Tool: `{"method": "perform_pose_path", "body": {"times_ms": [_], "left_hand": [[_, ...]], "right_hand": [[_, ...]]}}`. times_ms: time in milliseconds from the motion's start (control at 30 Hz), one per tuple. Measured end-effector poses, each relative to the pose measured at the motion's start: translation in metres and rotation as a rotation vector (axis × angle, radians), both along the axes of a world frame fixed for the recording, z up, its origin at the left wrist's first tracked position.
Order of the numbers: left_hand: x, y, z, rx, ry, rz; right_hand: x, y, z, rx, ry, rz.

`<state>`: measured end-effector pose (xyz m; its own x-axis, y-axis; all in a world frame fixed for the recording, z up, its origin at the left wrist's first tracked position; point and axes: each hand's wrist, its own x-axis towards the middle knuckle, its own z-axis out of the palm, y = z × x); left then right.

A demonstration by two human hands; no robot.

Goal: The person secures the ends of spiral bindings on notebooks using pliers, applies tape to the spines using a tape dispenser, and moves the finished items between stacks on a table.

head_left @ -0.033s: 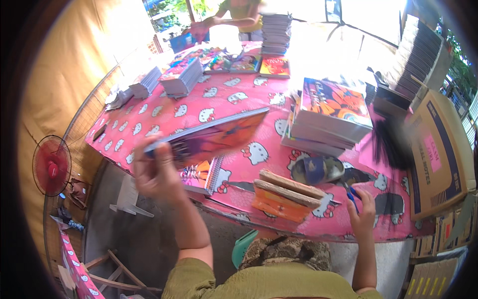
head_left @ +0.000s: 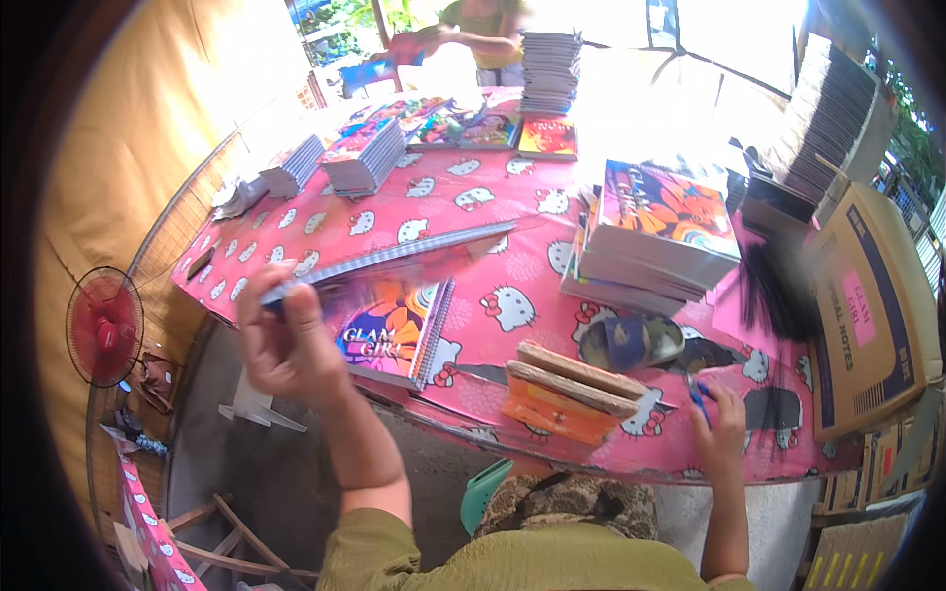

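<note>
My left hand [head_left: 296, 340] grips one end of a spiral notebook [head_left: 419, 258], which is tilted nearly edge-on above the table and blurred by motion. Partly beneath it, a colourful spiral notebook [head_left: 394, 340] lies at the table's front edge. My right hand [head_left: 724, 424] is closed around a small blue-handled tool [head_left: 699, 396] low over the table at the right; its exact kind is too small to tell. Between my hands stands an orange holder with worn brown boards [head_left: 567, 399]. A bowl-like container with a dark blue item [head_left: 628, 340] sits just beyond the tool.
A tall notebook stack [head_left: 655, 222] rises right of centre on the pink patterned table [head_left: 473, 256]. More stacks [head_left: 365, 158] stand at the far left. Black strands [head_left: 778, 286] and a cardboard box [head_left: 872, 315] are at the right. Another person [head_left: 483, 39] works across the table.
My left hand has shifted slightly left, turning the notebook more edge-on and uncovering more of the notebook below. My right hand keeps its tool. The other person's hands have moved up.
</note>
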<state>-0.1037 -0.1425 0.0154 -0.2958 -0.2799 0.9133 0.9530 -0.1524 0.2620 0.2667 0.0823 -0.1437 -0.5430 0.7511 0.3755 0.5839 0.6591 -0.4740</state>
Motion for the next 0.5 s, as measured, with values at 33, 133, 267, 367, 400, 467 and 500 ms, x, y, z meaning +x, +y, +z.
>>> {"method": "perform_pose_path", "body": {"times_ms": [33, 133, 267, 367, 400, 467, 500], "left_hand": [[-0.011, -0.005, 0.019, -0.049, 0.149, 0.066], [-0.060, -0.007, 0.055, -0.200, 0.339, 0.129], [-0.113, 0.065, 0.043, -0.986, 0.154, -0.074], [-0.162, 0.077, -0.071, -1.596, 0.242, 0.217], [-0.172, 0.074, -0.115, -1.710, 0.240, 0.295], [-0.146, 0.068, -0.157, -1.659, -0.176, 0.134], [-0.145, 0.067, -0.152, -1.682, -0.203, 0.123]], "right_hand": [[0.011, 0.001, -0.013, -0.005, -0.087, -0.061], [0.010, 0.004, -0.002, 0.044, -0.049, -0.064], [-0.009, 0.007, 0.016, 0.028, 0.168, -0.033], [-0.024, 0.004, 0.027, 0.102, 0.097, -0.021], [-0.028, 0.004, 0.031, 0.129, 0.072, -0.023], [-0.023, 0.015, 0.040, 0.156, 0.073, -0.056], [-0.022, 0.021, 0.046, 0.170, 0.068, -0.059]]}}
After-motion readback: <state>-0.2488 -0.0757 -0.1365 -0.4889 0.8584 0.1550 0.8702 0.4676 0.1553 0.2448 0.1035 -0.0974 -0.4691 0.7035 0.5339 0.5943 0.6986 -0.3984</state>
